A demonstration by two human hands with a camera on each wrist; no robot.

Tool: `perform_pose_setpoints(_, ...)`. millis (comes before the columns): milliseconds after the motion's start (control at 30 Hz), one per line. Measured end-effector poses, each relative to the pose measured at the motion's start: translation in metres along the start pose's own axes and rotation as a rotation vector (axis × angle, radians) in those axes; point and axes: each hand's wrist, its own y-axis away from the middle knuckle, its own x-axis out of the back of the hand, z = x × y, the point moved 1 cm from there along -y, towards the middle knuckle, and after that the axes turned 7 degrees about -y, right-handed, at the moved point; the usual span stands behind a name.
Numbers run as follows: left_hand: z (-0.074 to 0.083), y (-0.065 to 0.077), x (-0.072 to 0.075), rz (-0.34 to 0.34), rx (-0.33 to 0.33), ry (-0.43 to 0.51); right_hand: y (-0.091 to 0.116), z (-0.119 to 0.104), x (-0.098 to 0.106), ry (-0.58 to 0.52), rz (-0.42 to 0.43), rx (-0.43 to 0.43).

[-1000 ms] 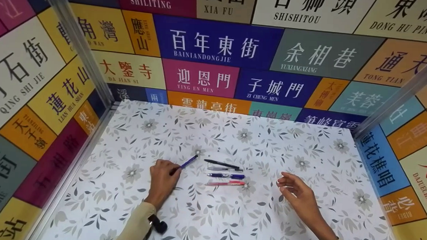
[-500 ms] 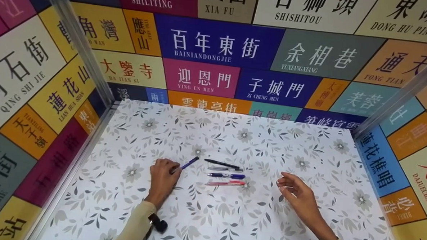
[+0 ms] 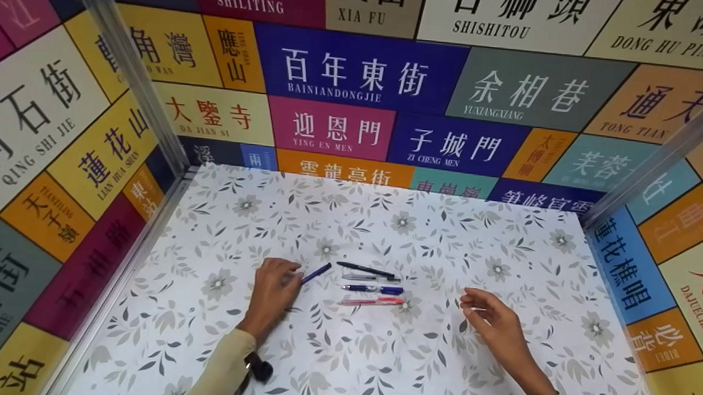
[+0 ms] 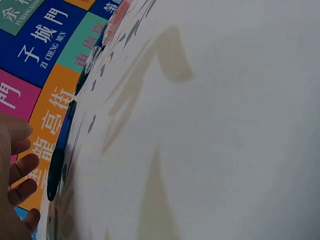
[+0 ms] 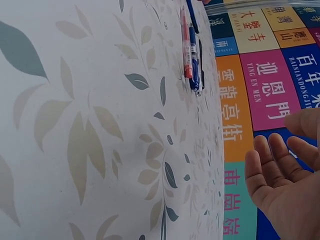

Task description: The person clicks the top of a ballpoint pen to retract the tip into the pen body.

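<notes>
A blue pen [image 3: 316, 273] lies slanted on the flowered tabletop, its near end hidden by my left hand [image 3: 272, 292]. In the left wrist view the same pen [image 4: 61, 150] rests on the surface, apart from the loosely bent fingers [image 4: 24, 169]. To its right several pens lie in a row: a black pen [image 3: 365, 270], a clear pen with dark parts [image 3: 367, 278], a clear-and-blue pen [image 3: 371, 289] and a red one [image 3: 376, 301]. Farther right, my right hand [image 3: 494, 316] holds nothing; its fingers [image 5: 272, 165] curve loosely in the right wrist view.
A white cloth with grey flowers and leaves covers the table [image 3: 345, 351]. Panels of coloured street-name signs [image 3: 357, 67] stand along the back and both sides. Clear edge strips [image 3: 134, 87] run up the corners. A dark wrist device [image 3: 258, 368] sits at the left sleeve.
My left hand has shifted slightly forward and right, and its fingers have come off the blue pen. That pen has slid a little toward the row. The right hand has barely moved.
</notes>
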Motion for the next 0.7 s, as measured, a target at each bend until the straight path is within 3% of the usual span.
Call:
perform_pose_setpoints(100, 0.004, -0.001, 0.0, -0.017, -0.029, 0.019, 0.0, 0.003, 0.002, 0.004, 0.0, -0.009)
perform_pose_setpoints(433, 0.017, -0.007, -0.004, -0.15, -0.037, 0.068, 0.003, 0.012, 0.006, 0.018, 0.009, 0.047)
perform_pose_setpoints(700, 0.026, -0.014, -0.011, -0.168, -0.083, 0.068, 0.004, 0.015, 0.007, 0.053, 0.016, 0.082)
